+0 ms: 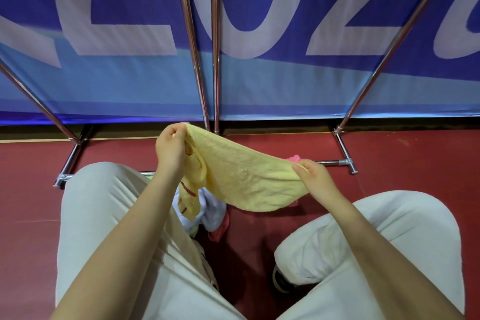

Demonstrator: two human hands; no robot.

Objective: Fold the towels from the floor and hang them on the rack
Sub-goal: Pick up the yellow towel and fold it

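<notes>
left hand [170, 145] + right hand [315, 179] pinch yellow towel [241, 176] | rack [214, 60] behind

I am squatting in what is looking like a sports hall: red court floor [402, 153] underfoot, a blue banner [259, 80] with big white letters hanging at 12 o'clock.

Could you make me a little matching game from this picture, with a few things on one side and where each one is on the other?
Things:
1. yellow towel
2. pink towel
3. white towel
4. rack

Places:
A. standing in front of the blue banner
B. on the floor, peeking out behind the right hand
C. stretched between both hands
D. on the floor below the left hand

Pairs: 1-C, 2-B, 3-D, 4-A
</notes>
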